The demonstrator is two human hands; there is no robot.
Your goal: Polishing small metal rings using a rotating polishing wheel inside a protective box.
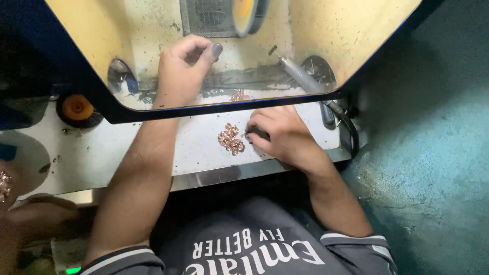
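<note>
Copper-coloured small parts (231,139) lie heaped just beside your right hand (282,135), which pinches a dark tool (256,133); your left hand (184,66), fingers curled closed on something unclear, sits behind the clear shield (326,30).

Left hand (184,66) is up behind the clear shield (356,46), closed loosely, thumb tip dark with grime. Right hand (279,133) sits low on the white worktop (102,153), fingers (260,124) pinching something small and dark just beside a heap of copper-coloured rings (231,139). A smaller heap of rings (238,95) lies behind the shield. A grey handpiece tool (300,75) rests at an angle on the right. An orange wheel (77,107) sits far left.
</note>
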